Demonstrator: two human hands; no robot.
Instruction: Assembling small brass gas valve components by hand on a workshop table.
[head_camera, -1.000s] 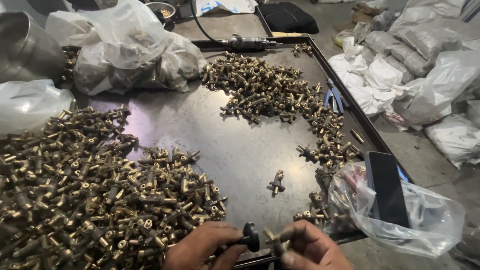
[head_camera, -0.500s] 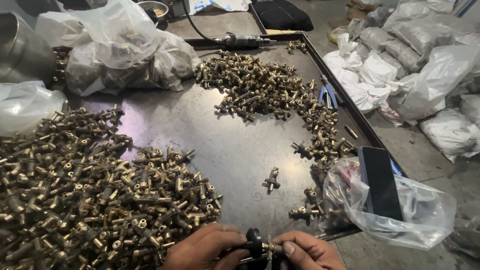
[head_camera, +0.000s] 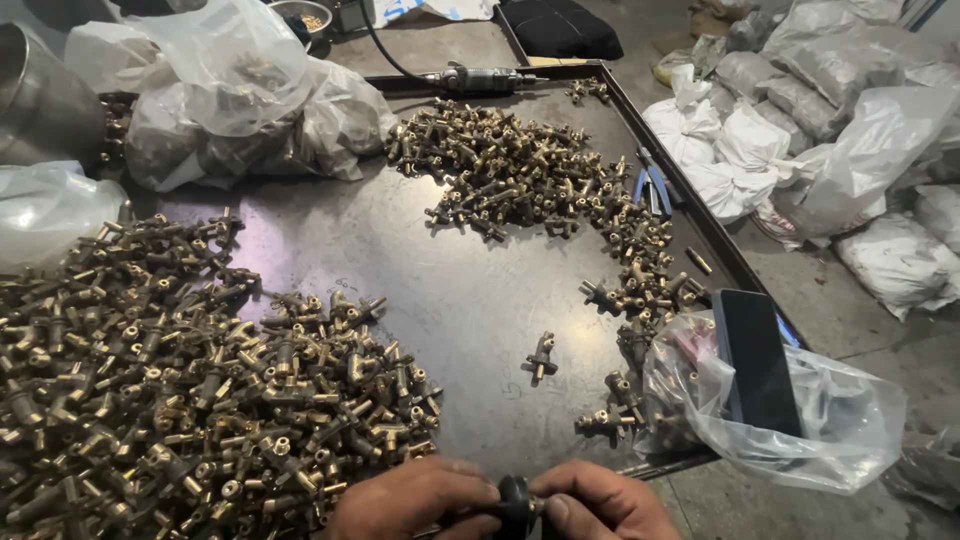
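Pinching a small black knob-like part (head_camera: 515, 493) between them, the left hand (head_camera: 415, 500) and right hand (head_camera: 600, 505) meet at the near edge of the bench (head_camera: 450, 290); each grip is closed on that part, which seems to sit on a brass fitting mostly hidden by the fingers. Judging by the piles, much is left: the large heap of brass fittings (head_camera: 170, 390) left of the hands is far bigger than the far heap (head_camera: 520, 175) beyond the hands toward the power tool (head_camera: 480, 78). One lone fitting (head_camera: 541, 356) lies just beyond the right hand, with a clear plastic bag (head_camera: 780, 405) and a dark phone (head_camera: 755, 360) off to the right. Compared with half a second ago, the hands sit lower in view and the black part is held tighter between the fingertips; the heaps look unchanged.
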